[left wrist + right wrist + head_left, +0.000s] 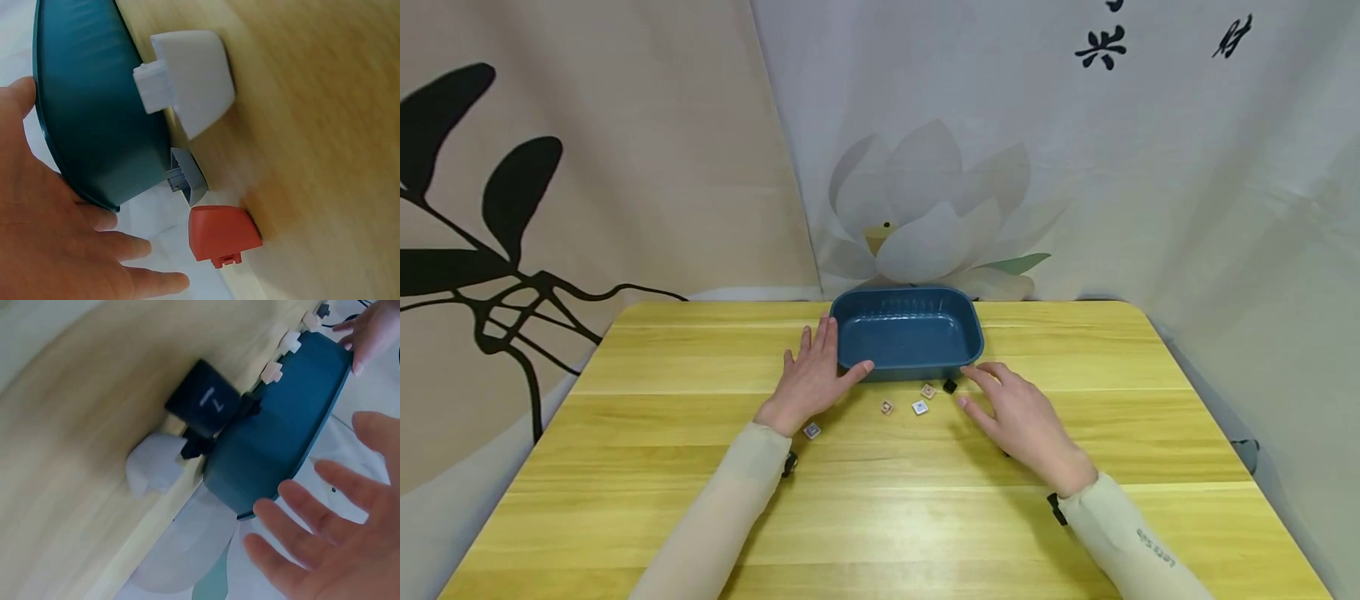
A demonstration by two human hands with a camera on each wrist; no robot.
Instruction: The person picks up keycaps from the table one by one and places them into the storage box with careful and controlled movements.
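A blue rectangular basin (910, 372) stands at the back of the table. My left hand (808, 379) rests against its left side, fingers straight and thumb at the front rim. Near the front right corner my right hand (1026, 417) reaches out with loosely extended fingers, fingertips right at the rim, holding nothing. Small keycaps lie in front: a black one (950, 386), a white one (920, 407), two pinkish ones (928, 390), and a grey one (812, 430) by my left wrist. A red keycap (224, 232) shows in the left wrist view, a lettered black keycap (203, 400) in the right.
The wooden table (887, 517) reaches back to a hanging cloth (700, 167) printed with plants and a lotus. The basin sits close to the table's back edge. Another white keycap (153, 465) appears beside the lettered black one in the right wrist view.
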